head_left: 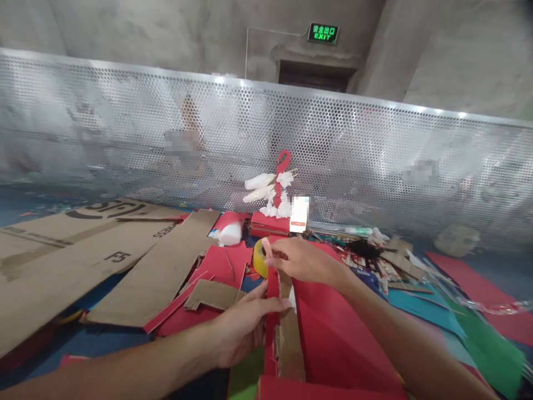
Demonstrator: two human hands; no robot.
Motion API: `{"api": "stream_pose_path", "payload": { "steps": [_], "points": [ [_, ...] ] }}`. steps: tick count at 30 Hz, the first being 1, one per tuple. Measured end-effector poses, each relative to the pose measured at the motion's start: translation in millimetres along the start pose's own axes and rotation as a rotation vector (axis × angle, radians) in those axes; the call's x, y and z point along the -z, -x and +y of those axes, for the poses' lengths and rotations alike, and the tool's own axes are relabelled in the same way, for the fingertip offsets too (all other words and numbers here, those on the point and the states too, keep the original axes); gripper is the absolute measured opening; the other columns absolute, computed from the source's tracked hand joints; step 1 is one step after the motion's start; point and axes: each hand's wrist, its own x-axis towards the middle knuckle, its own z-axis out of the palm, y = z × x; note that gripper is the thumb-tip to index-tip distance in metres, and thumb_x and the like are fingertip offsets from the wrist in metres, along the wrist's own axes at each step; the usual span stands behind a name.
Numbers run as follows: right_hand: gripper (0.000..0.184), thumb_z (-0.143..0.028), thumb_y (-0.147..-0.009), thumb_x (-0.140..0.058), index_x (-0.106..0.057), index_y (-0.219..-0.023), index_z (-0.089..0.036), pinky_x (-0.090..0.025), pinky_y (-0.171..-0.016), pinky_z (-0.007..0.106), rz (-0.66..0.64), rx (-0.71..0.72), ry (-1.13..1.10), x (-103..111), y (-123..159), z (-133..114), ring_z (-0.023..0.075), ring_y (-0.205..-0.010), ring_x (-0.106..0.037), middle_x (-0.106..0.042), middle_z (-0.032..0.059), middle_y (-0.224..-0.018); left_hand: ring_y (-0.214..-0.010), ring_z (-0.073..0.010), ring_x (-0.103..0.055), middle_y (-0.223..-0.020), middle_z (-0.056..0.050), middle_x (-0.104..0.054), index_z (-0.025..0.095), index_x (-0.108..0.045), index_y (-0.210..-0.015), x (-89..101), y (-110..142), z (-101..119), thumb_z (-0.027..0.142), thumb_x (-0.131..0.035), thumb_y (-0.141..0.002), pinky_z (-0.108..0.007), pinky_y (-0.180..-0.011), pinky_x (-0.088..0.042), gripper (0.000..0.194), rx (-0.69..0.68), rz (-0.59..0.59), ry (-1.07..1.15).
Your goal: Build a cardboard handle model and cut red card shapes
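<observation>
1. While the left hand (244, 328) holds the upright red cardboard wall (271, 333) partway along its length, thumb pressed over the top edge and fingers against the outer side, the wall runs through that grip, reaching away beyond it and back toward the wearer.
2. At the far end of the same wall, the right hand (297, 258) comes over from the right, its fingertips drawn nearly together; whether they pinch the cardboard or something thin cannot be told.
3. Just inside the wall, a brown cardboard strip (291, 350) lies lengthwise below both hands, and a broad red panel (337, 328) spreads to its right, partly under the right forearm.
4. Just beyond the left hand and close to the right fingertips stands a yellow tape roll (259, 260).
5. Farther off, a red cardboard block (270, 224) sits beside a lit screen (298, 214), with a white flower-like ornament (277, 208) above the block.
6. Left of the hands lie a brown scrap (214, 294) and a large printed cardboard sheet (79, 250); to the right, blue paper (428, 305) and a green sheet (485, 344).
7. Behind everything runs a perforated metal panel (353, 144).
</observation>
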Motion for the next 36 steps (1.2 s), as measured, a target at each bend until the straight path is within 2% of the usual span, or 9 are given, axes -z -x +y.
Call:
{"api": "stream_pose_path", "payload": {
  "steps": [3, 8, 11, 17, 21, 24, 28, 31, 36],
  "points": [
    [0.029, -0.036, -0.099, -0.051, -0.055, -0.076, -0.019, -0.032, -0.061, 0.027, -0.007, 0.006, 0.017, -1.8, -1.2, 0.8, 0.0135, -0.066, -0.051, -0.061, 0.0003, -0.075, -0.072, -0.0157, -0.073, -0.090, -0.001, -0.075, 0.024, -0.053, -0.130, 1.4, -0.7, -0.9, 0.025, -0.084, -0.071, -0.020, -0.057, -0.053, 0.066, -0.010, -0.011, 0.004],
    [0.027, -0.026, -0.099, -0.051, -0.050, -0.073, -0.018, -0.031, -0.063, 0.027, 0.076, 0.053, 0.089, -8.4, -7.0, 2.4, 0.0133, -0.067, -0.048, -0.059, 0.0011, -0.076, -0.076, -0.0172, -0.074, -0.091, -0.002, -0.075, 0.024, -0.054, -0.129, 2.4, -1.9, -2.8, 0.025, -0.083, -0.072, -0.022, -0.060, -0.055, 0.064, -0.014, 0.010, -0.004],
    [0.027, -0.031, -0.100, -0.052, -0.052, -0.076, -0.018, -0.033, -0.065, 0.028, 0.090, 0.038, 0.079, -8.7, -7.6, 4.5, 0.0147, -0.071, -0.051, -0.061, 0.0025, -0.080, -0.080, -0.0190, -0.074, -0.094, -0.004, -0.076, 0.023, -0.054, -0.130, 1.4, -1.9, -2.7, 0.024, -0.081, -0.075, -0.025, -0.064, -0.057, 0.062, -0.008, 0.019, -0.005],
    [0.032, -0.042, -0.102, -0.045, -0.057, -0.085, -0.018, -0.042, -0.065, 0.026, 0.100, -0.086, -0.162, -8.4, -5.3, 16.1, 0.0144, -0.070, -0.058, -0.064, 0.0018, -0.079, -0.083, -0.0215, -0.075, -0.100, -0.006, -0.076, 0.023, -0.049, -0.136, 0.1, -1.8, -1.9, 0.020, -0.080, -0.075, -0.031, -0.069, -0.060, 0.069, -0.006, 0.035, 0.020],
    [0.030, -0.044, -0.100, -0.048, -0.060, -0.091, -0.018, -0.049, -0.064, 0.025, 0.049, -0.221, -0.336, -10.6, -6.9, 26.0, 0.0163, -0.076, -0.066, -0.067, 0.0057, -0.088, -0.081, -0.0217, -0.075, -0.100, -0.007, -0.077, 0.023, -0.054, -0.131, 3.2, -5.5, -3.7, 0.017, -0.077, -0.077, -0.033, -0.070, -0.061, 0.059, -0.024, 0.018, 0.024],
    [0.030, -0.045, -0.100, -0.049, -0.062, -0.096, -0.018, -0.051, -0.064, 0.026, 0.027, -0.251, -0.395, -10.1, -7.7, 28.8, 0.0173, -0.079, -0.067, -0.068, 0.0070, -0.094, -0.077, -0.0191, -0.074, -0.100, -0.006, -0.077, 0.023, -0.057, -0.126, 6.5, -10.1, -4.5, 0.016, -0.075, -0.079, -0.030, -0.068, -0.060, 0.051, -0.038, 0.018, 0.041],
    [0.027, -0.042, -0.100, -0.049, -0.062, -0.093, -0.019, -0.046, -0.063, 0.026, 0.036, -0.204, -0.292, -6.6, -6.7, 22.3, 0.0155, -0.072, -0.063, -0.068, 0.0044, -0.086, -0.078, -0.0172, -0.074, -0.103, -0.006, -0.076, 0.021, -0.062, -0.117, 8.2, -16.9, -2.0, 0.020, -0.074, -0.083, -0.029, -0.072, -0.059, 0.036, -0.077, 0.023, 0.034],
    [0.028, -0.039, -0.099, -0.050, -0.060, -0.082, -0.018, -0.039, -0.062, 0.026, 0.074, -0.162, -0.128, -5.1, -5.9, 14.3, 0.0134, -0.065, -0.056, -0.066, 0.0022, -0.076, -0.077, -0.0170, -0.073, -0.099, -0.006, -0.076, 0.020, -0.062, -0.110, 5.6, -20.7, 1.2, 0.020, -0.074, -0.084, -0.029, -0.071, -0.059, 0.028, -0.089, 0.085, 0.026],
    [0.028, -0.032, -0.099, -0.051, -0.058, -0.076, -0.018, -0.030, -0.062, 0.026, 0.106, -0.055, 0.081, -7.3, -8.6, 7.6, 0.0134, -0.068, -0.053, -0.067, 0.0024, -0.079, -0.071, -0.0150, -0.072, -0.093, -0.005, -0.075, 0.019, -0.061, -0.108, -0.7, -21.1, 4.8, 0.016, -0.075, -0.082, -0.025, -0.064, -0.057, 0.030, -0.095, 0.137, 0.000]
  ]
}}
